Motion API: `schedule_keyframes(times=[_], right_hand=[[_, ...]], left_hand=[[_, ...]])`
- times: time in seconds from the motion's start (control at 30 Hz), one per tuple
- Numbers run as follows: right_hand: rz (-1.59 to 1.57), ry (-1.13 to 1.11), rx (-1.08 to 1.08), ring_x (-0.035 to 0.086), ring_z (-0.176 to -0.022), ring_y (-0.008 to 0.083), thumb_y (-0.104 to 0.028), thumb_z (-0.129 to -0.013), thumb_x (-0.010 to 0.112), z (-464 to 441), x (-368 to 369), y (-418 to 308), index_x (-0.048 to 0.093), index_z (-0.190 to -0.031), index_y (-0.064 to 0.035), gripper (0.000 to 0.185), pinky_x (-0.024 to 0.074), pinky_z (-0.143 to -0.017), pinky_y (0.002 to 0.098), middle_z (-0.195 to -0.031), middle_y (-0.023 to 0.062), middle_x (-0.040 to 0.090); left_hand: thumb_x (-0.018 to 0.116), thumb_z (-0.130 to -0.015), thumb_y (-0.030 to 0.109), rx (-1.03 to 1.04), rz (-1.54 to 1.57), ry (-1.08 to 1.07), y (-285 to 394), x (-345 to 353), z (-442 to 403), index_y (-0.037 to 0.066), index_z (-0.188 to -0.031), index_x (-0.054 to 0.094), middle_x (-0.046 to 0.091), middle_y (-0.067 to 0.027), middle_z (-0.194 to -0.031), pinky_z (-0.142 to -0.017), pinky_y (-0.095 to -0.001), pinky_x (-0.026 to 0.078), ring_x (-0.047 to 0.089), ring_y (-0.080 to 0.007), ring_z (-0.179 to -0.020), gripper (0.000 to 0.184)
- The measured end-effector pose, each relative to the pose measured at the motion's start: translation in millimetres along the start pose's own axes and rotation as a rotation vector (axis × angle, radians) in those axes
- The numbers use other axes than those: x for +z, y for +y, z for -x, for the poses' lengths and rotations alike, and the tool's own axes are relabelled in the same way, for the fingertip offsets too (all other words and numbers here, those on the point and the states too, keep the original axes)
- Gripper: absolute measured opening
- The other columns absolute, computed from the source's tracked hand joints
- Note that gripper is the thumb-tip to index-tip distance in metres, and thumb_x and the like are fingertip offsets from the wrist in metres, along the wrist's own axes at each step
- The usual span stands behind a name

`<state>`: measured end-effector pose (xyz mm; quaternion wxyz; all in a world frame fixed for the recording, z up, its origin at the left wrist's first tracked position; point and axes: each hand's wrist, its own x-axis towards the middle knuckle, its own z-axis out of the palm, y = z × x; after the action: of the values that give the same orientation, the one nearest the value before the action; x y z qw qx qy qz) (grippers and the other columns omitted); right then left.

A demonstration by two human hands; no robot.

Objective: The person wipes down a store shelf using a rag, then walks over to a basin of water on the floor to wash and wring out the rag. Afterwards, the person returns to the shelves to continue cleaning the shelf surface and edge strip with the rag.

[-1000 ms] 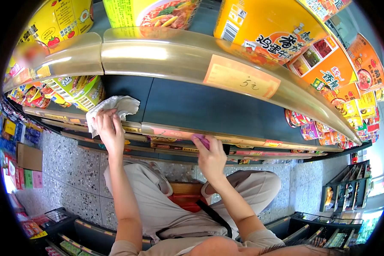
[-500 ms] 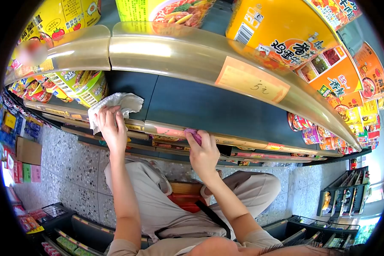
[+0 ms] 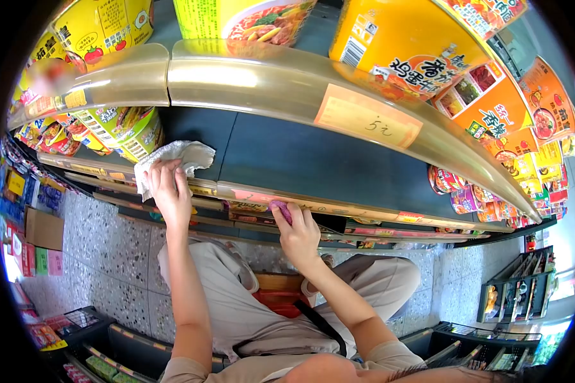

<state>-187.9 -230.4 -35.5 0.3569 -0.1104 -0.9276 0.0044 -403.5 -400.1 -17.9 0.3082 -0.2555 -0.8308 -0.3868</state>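
Note:
My left hand [image 3: 170, 195] is closed on a crumpled white cloth [image 3: 195, 154], which lies over the front edge of the dark lower shelf [image 3: 287, 156]. My right hand [image 3: 300, 237] pinches a small purple cloth or sponge [image 3: 281, 210] against the label strip [image 3: 358, 211] along that shelf's front; its exact kind is hard to make out. Just left of the white cloth stands a green and white noodle bucket [image 3: 131, 134].
Above, a curved clear shelf rail [image 3: 243, 73] bears an orange price tag [image 3: 368, 120]. Large noodle buckets, including an orange one [image 3: 402, 51], stand on the upper shelf. A cardboard box [image 3: 43, 228] sits on the speckled floor [image 3: 105, 255] at left.
My right hand and the purple piece have shifted slightly left and down along the shelf's front edge. My left hand and the white cloth stay almost in place.

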Motion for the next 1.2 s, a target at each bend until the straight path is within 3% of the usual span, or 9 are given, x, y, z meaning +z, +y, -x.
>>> schedule_keyframes(times=[0.5, 0.87, 1.2], right_hand=[[0.07, -0.021, 0.066, 0.059, -0.084, 0.0261, -0.004, -0.067, 0.063, 21.7, -11.7, 21.6, 0.072, -0.108, -0.0171, 0.044, 0.0521, -0.064, 0.0357, -0.105, 0.0076, 0.057], [-0.031, 0.007, 0.067, 0.058, -0.082, 0.0264, -0.004, -0.068, 0.064, 7.6, 8.7, -8.0, 0.073, -0.105, -0.012, 0.039, 0.0524, -0.063, 0.0356, -0.104, 0.0082, 0.058], [-0.013, 0.004, 0.147, 0.059, -0.085, 0.0271, 0.0, -0.065, 0.066, 19.9, -7.6, 11.7, 0.073, -0.107, -0.0155, 0.046, 0.0524, -0.067, 0.0358, -0.104, 0.0087, 0.058]], left_hand=[[0.058, -0.09, 0.007, -0.001, 0.017, 0.007, -3.1, 0.2, 1.6, 0.006, -0.101, 0.064, 0.061, -0.0124, -0.107, -0.108, -0.0499, 0.028, 0.051, -0.0351, -0.117, 0.013], [0.058, -0.09, 0.008, -0.007, 0.005, 0.007, -1.9, 0.7, 0.8, 0.005, -0.1, 0.065, 0.06, -0.0129, -0.106, -0.108, -0.0511, 0.028, 0.051, -0.0356, -0.117, 0.012], [0.056, -0.092, 0.009, 0.002, 0.009, 0.012, -2.2, 2.2, 1.4, 0.005, -0.102, 0.065, 0.061, -0.0129, -0.107, -0.109, -0.0514, 0.027, 0.05, -0.0358, -0.118, 0.014]])
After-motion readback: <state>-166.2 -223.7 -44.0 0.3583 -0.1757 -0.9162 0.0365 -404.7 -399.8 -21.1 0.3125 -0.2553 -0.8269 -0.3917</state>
